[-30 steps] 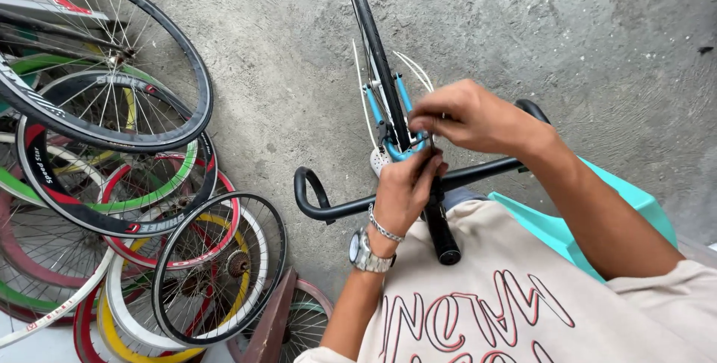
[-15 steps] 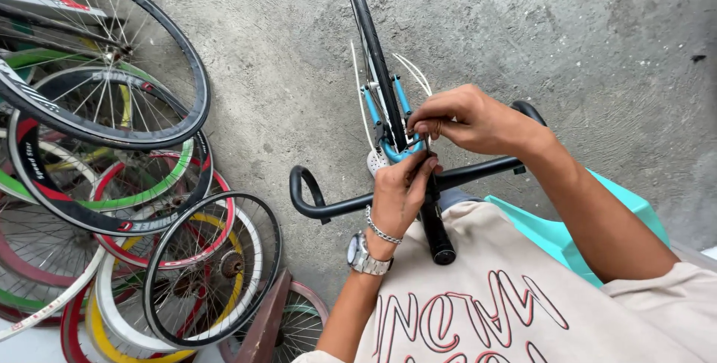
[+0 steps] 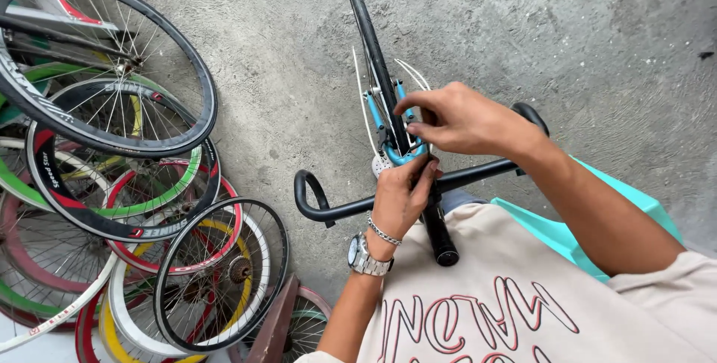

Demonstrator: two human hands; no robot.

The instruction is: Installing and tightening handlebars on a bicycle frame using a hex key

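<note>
Blue fork [image 3: 393, 133] apparently pinched by fingers [image 3: 415, 130].

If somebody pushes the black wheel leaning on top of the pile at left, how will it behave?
The black wheel probably rolls or slides: it is round and only leans on other rims. It seems light, having thin spokes. The rim likely stays stiff.

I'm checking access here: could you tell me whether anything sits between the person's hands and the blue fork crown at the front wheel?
Nothing visible does. The left hand and right hand are already at the blue fork crown, by the front wheel.
</note>
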